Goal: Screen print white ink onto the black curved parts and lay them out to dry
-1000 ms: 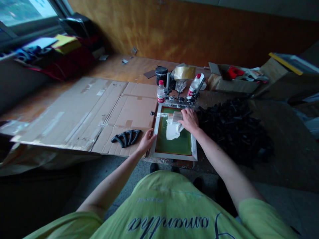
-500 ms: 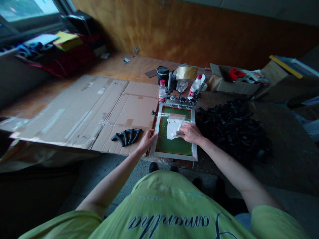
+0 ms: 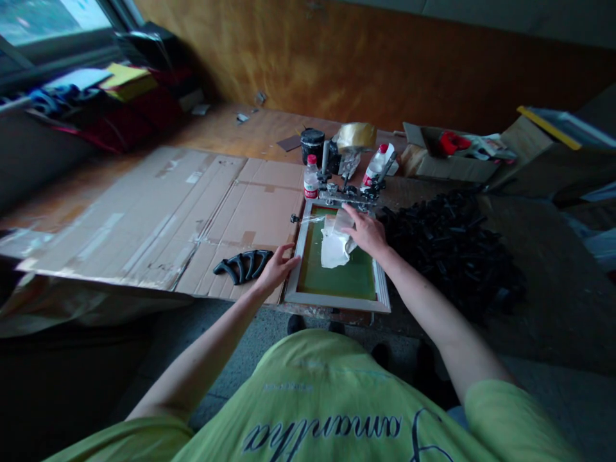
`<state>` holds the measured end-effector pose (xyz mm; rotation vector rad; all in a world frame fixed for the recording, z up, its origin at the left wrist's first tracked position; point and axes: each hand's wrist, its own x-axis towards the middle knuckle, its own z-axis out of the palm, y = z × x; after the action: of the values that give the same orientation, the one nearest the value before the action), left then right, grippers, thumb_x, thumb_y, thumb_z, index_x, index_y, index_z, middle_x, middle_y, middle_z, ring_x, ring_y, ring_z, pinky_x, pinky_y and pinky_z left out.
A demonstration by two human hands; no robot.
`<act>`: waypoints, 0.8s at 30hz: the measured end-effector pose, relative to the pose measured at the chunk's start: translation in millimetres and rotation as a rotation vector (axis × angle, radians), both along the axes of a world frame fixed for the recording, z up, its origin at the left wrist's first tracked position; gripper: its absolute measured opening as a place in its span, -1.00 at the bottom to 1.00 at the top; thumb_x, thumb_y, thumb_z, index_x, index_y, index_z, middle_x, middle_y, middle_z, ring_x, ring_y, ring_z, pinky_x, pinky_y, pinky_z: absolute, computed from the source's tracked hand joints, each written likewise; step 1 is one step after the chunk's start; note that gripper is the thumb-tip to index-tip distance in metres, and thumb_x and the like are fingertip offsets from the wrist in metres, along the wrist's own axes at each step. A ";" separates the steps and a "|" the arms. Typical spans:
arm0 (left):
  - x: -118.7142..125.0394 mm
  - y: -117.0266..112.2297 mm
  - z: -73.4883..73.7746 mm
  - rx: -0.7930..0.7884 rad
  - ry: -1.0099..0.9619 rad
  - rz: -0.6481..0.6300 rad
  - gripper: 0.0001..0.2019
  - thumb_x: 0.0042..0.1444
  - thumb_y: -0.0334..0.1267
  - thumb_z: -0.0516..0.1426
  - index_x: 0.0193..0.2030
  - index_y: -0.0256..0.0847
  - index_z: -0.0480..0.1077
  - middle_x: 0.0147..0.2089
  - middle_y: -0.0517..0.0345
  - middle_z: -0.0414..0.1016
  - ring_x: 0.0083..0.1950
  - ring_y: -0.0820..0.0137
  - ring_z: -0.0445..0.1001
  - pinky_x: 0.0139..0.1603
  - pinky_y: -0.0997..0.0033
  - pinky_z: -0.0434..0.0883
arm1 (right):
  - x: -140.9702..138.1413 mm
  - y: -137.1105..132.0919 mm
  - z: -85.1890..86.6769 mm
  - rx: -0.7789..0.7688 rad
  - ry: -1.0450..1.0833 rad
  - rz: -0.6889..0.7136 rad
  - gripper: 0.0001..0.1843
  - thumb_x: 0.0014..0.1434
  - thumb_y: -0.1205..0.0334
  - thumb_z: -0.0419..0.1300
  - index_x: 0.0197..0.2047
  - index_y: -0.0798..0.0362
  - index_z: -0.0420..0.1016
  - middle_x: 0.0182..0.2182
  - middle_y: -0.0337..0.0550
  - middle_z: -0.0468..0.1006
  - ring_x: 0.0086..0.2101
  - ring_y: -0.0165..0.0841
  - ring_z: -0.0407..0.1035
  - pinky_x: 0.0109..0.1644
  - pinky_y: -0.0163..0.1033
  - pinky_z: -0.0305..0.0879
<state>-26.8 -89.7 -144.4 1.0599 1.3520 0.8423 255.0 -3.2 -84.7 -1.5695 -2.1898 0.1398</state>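
A silver-framed printing screen [image 3: 337, 301] with green mesh sits hinged to a small metal clamp stand [image 3: 347, 192]. My left hand [image 3: 278, 267] grips the screen's left frame edge, fingers curled on it. My right hand [image 3: 368, 232] is closed on a flat squeegee-like tool [image 3: 342, 221] in the upper part of the mesh, beside a smear of white ink [image 3: 333, 249]. Just left of my left hand, a black curved plastic part [image 3: 243, 265] lies on the cardboard.
Flattened cardboard sheets [image 3: 158, 205] cover the wooden table to the left. A heap of black parts [image 3: 452, 237] lies to the right. Behind the screen stand two small bottles [image 3: 310, 178], a black ink pot [image 3: 312, 142] and a tape roll [image 3: 357, 136]. Open boxes [image 3: 452, 160] sit at the back right.
My right hand pulled the tool toward me over the white ink, then pushed it back up to the far end of the mesh. The near end of the screen has risen slightly. My left hand stayed on the frame.
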 end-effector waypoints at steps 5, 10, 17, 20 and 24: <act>9.9 16.2 64.9 0.247 -0.149 0.115 -0.48 0.20 0.23 0.05 -0.04 -0.22 0.46 -0.50 0.24 0.36 -0.55 0.53 0.30 -0.57 0.56 0.22 | 69.3 28.8 15.7 -0.007 0.208 -0.368 -0.49 0.40 0.04 -0.01 0.26 0.21 0.28 -0.18 0.00 0.57 -0.24 -0.34 0.40 -0.08 -0.21 0.26; 23.4 65.0 116.4 0.500 -0.212 0.114 -0.46 0.28 0.23 -0.09 0.08 -0.14 0.38 -0.14 0.03 0.56 -0.16 0.35 0.55 -0.29 0.42 0.49 | 72.5 -14.0 -38.3 -0.198 0.160 -0.365 -0.59 0.38 0.03 0.02 -0.15 0.22 0.51 -0.29 -0.01 0.57 -0.28 -0.35 0.38 -0.14 -0.24 0.25; 33.7 71.8 121.4 0.413 -0.227 0.130 -0.43 0.26 0.27 -0.10 0.10 -0.15 0.32 -0.14 0.00 0.59 -0.12 0.34 0.58 -0.22 0.37 0.51 | -8.3 -60.2 -82.9 -0.287 -0.258 -0.201 -0.70 0.34 0.04 0.11 -0.16 0.12 0.46 -0.15 0.11 0.55 -0.05 -0.15 0.36 -0.03 -0.16 0.20; 46.2 22.8 80.5 0.019 -0.210 -0.081 -0.37 0.16 0.34 -0.01 -0.07 -0.25 0.43 -0.25 -0.12 0.61 -0.21 0.24 0.60 -0.34 0.36 0.50 | -29.4 -72.1 -69.5 -0.294 -0.161 -0.295 -0.70 0.41 0.09 -0.01 -0.13 0.13 0.42 -0.24 0.07 0.55 -0.17 -0.18 0.38 -0.11 -0.17 0.20; 63.6 -37.4 32.2 -0.342 -0.341 -0.136 -0.40 0.06 0.30 0.14 -0.06 -0.22 0.44 -0.14 -0.15 0.61 -0.06 0.10 0.59 -0.30 0.28 0.53 | -70.8 -105.2 -57.4 -0.097 0.011 -0.061 -0.74 0.40 0.13 -0.01 -0.21 0.07 0.42 -0.26 -0.01 0.53 -0.16 -0.19 0.34 -0.06 -0.16 0.21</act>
<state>36.8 -127.1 -112.3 0.6959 1.0734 0.6283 184.2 -108.4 -142.1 -1.6824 -2.1536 0.2385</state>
